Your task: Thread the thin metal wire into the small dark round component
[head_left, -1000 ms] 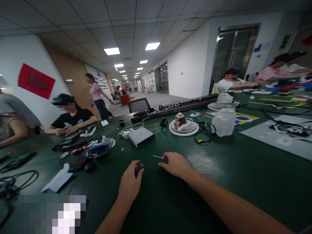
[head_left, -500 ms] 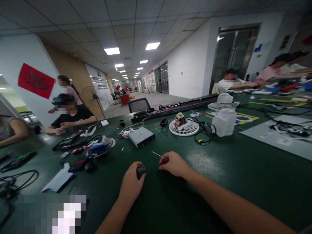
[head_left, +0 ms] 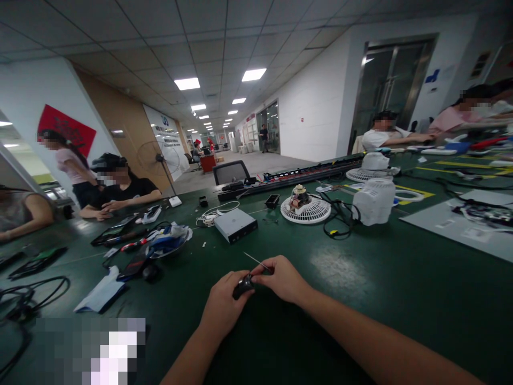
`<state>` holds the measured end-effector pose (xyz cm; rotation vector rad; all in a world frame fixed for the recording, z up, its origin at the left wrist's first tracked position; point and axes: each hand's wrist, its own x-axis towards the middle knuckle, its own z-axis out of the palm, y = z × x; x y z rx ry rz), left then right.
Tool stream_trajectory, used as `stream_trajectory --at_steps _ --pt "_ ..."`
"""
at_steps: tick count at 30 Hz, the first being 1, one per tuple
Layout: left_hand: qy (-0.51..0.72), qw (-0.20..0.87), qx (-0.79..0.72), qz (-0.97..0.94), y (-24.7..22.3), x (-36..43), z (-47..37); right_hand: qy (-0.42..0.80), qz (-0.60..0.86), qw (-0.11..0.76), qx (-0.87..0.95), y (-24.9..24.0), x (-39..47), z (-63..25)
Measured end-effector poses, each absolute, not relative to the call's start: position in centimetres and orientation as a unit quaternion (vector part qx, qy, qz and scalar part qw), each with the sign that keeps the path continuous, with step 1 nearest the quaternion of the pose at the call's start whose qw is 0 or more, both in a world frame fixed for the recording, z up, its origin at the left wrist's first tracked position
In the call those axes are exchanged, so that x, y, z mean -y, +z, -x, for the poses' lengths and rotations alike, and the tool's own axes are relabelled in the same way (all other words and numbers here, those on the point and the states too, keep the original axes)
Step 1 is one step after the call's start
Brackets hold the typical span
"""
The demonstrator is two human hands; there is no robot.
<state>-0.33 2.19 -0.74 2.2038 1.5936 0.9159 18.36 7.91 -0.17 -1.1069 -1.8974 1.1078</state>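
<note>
My left hand [head_left: 224, 305] is closed round a small dark, rounded part [head_left: 242, 286] with a shiny surface; its exact kind I cannot tell. Fingertips of my right hand [head_left: 282, 280] meet at that part's right side. Between the right fingers sits a thin metal rod [head_left: 256, 260], slanting up and to the left over the table. Whether the right fingers also grip something small at the dark part is hidden. Beyond both hands lies a silver and black disc drive [head_left: 236, 225] on the green table [head_left: 288, 342].
A white fan grille with an exposed motor [head_left: 305, 208] and a white plastic housing [head_left: 374, 202] stand behind on the right. To the left lie a blue cloth bundle [head_left: 170, 239], a dark computer mouse [head_left: 150, 273] and a pale blue sheet [head_left: 102, 291]. Co-workers sit around the table.
My hands have come together; the right fingers now meet the dark part, with the rod still held. A person in pink at the back left has moved left.
</note>
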Motion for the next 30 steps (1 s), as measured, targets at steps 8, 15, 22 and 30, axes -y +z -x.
stream_trajectory --at_steps 8,15,22,30 --pt "0.306 0.112 -0.524 -0.787 -1.2 -2.2 0.9 0.369 0.426 0.349 0.748 0.2 -7.6 -18.5" --pt "0.267 0.112 -0.526 -0.8 -0.6 -1.8 0.7 0.404 0.395 0.297 0.77 -0.8 -8.2 -18.5" --pt "0.256 0.113 -0.516 -0.81 -0.4 -1.7 0.7 0.245 0.455 0.289 0.806 0.5 -7.9 -18.9" --pt "0.238 0.111 -0.498 -0.826 -0.5 -1.7 1.0 0.349 0.441 0.229 0.795 0.4 -7.6 -18.5"
